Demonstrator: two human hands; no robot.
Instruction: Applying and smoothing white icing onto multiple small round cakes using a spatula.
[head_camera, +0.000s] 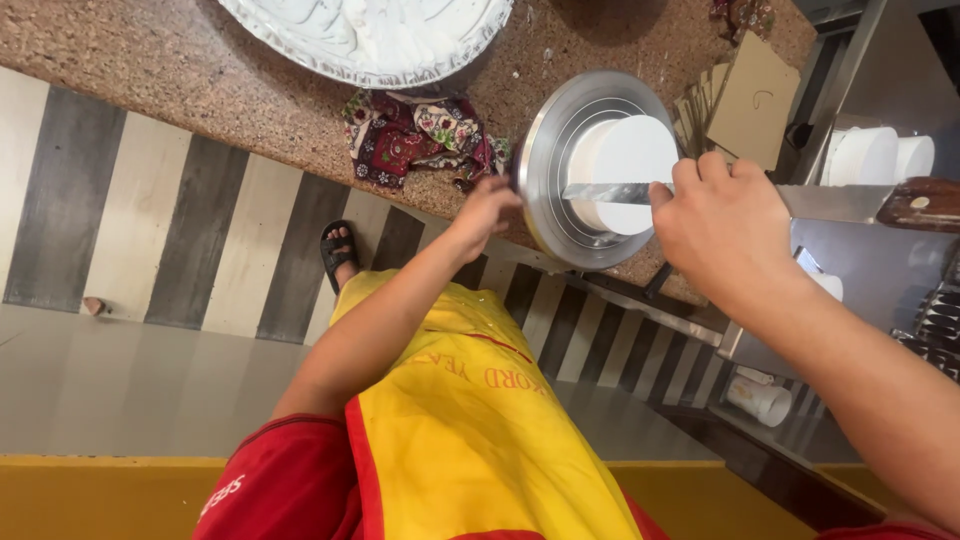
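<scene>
- The right hand (725, 225), at the right of the frame, gripped a long flat steel blade (605, 192) laid across the top of a round white-frosted cake (625, 160).
- The cake sat centred on a round silver metal turntable (550, 170) on the speckled brown stone table (180, 80).
- The left hand (487, 205) curled on the turntable's left rim.
- A crumpled floral dark-red cloth (415, 135) lay just left of it.
- A wide metal bowl of white cream (375, 35) stood at upper centre.
</scene>
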